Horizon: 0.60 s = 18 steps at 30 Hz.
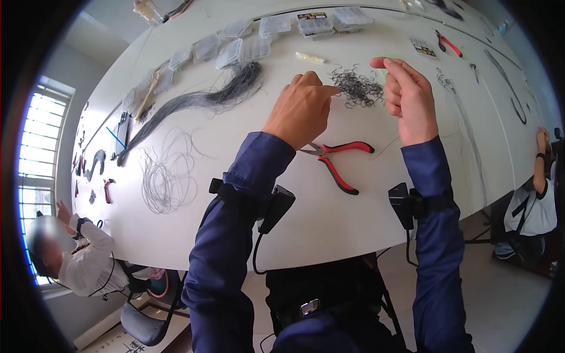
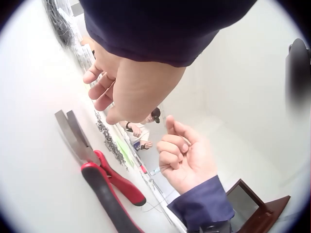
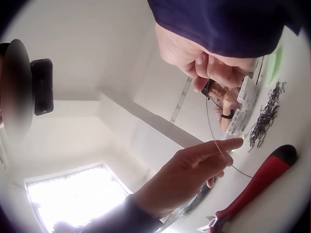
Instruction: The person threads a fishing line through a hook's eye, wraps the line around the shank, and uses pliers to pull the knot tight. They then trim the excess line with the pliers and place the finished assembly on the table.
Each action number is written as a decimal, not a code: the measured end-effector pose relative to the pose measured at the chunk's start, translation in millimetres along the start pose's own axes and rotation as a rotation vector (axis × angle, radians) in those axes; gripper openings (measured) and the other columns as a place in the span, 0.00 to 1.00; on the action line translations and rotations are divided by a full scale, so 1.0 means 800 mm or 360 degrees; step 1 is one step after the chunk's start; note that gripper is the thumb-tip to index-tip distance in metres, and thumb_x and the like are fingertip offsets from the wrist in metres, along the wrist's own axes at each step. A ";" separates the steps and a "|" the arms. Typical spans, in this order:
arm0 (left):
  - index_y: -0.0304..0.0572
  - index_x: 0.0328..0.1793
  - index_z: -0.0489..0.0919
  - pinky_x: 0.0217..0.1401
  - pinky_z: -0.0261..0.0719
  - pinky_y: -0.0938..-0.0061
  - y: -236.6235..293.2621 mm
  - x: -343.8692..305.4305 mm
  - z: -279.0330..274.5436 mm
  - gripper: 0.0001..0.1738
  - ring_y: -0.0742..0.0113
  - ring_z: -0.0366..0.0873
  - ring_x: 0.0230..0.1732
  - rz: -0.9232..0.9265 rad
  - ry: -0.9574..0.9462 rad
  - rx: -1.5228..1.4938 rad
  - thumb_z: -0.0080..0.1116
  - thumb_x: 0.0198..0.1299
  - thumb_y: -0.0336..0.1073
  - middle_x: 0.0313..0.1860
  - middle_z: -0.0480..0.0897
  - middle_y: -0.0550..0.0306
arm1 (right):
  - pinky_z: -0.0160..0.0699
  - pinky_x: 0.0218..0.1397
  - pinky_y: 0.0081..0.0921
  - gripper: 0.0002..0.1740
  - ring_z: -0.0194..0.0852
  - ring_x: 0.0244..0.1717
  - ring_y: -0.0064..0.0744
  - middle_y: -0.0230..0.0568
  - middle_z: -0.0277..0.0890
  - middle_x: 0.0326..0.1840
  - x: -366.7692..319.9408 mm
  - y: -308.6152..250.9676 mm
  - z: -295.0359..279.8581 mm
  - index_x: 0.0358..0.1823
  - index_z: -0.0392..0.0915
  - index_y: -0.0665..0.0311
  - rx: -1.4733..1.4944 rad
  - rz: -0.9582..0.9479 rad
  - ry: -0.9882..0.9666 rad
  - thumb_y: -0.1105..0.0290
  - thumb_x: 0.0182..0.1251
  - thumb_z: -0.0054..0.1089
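Right wrist view: line strand [image 3: 208, 111] bows between the hands, which flank the hook pile [image 1: 356, 88]. Right hand [image 1: 410, 97]: fingers curled, pinching it. Left hand [image 3: 187, 177]: index extended, others bent; grip on strand, cannot tell. Judged handling: very light, springy, slick; pinch near an end, fingertip to thumb. Pliers [image 1: 322, 154] lie on the pile's near side, clear boxes [image 1: 315, 23] beyond.

With the pliers [image 1: 323, 153] as clock centre in the head view, a hand could pass over bare table [image 1: 329, 235] at 6 o'clock, between the left wrist camera [image 1: 278, 210] at 7 and the right wrist camera [image 1: 401, 206] at 4. The hook pile [image 1: 357, 88] blocks 12, the left hand [image 1: 300, 109] 11, the right hand [image 1: 411, 100] and its thin strand [image 3: 208, 111] 1 to 2.
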<state>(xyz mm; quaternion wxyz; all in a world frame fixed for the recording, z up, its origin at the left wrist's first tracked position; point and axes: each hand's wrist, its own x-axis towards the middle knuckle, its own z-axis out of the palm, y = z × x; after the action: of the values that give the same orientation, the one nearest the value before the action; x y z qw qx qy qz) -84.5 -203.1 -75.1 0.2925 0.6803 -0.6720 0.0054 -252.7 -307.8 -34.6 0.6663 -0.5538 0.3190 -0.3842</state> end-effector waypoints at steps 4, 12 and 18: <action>0.44 0.50 0.87 0.51 0.76 0.62 -0.008 -0.004 0.007 0.14 0.52 0.77 0.45 0.0015 0.0016 -0.0012 0.59 0.59 0.26 0.40 0.80 0.49 | 0.39 0.18 0.16 0.13 0.39 0.14 0.08 0.14 0.48 0.14 0.000 0.005 0.000 0.40 0.85 0.63 -0.0071 -0.0025 -0.0026 0.62 0.73 0.55; 0.36 0.44 0.84 0.43 0.76 0.67 -0.018 0.000 0.014 0.08 0.60 0.78 0.37 -0.0172 0.0010 -0.0165 0.61 0.61 0.31 0.35 0.80 0.52 | 0.45 0.20 0.15 0.14 0.44 0.17 0.08 0.16 0.55 0.16 -0.003 0.010 0.004 0.39 0.86 0.63 -0.0220 0.0018 -0.0117 0.62 0.72 0.55; 0.36 0.43 0.80 0.39 0.70 0.79 -0.001 -0.041 -0.058 0.09 0.78 0.71 0.34 -0.1046 -0.0043 -0.1857 0.58 0.68 0.36 0.34 0.76 0.64 | 0.57 0.27 0.18 0.16 0.55 0.23 0.12 0.22 0.71 0.22 -0.017 0.021 0.023 0.43 0.86 0.68 -0.0583 -0.0077 -0.0418 0.63 0.71 0.57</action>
<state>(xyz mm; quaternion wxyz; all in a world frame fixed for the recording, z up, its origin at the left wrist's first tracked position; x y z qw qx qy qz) -68.7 -154.8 -49.9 0.5903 0.5800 -0.3262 -0.4568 -241.3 -285.1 -47.9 0.5810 -0.7182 0.2807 -0.2604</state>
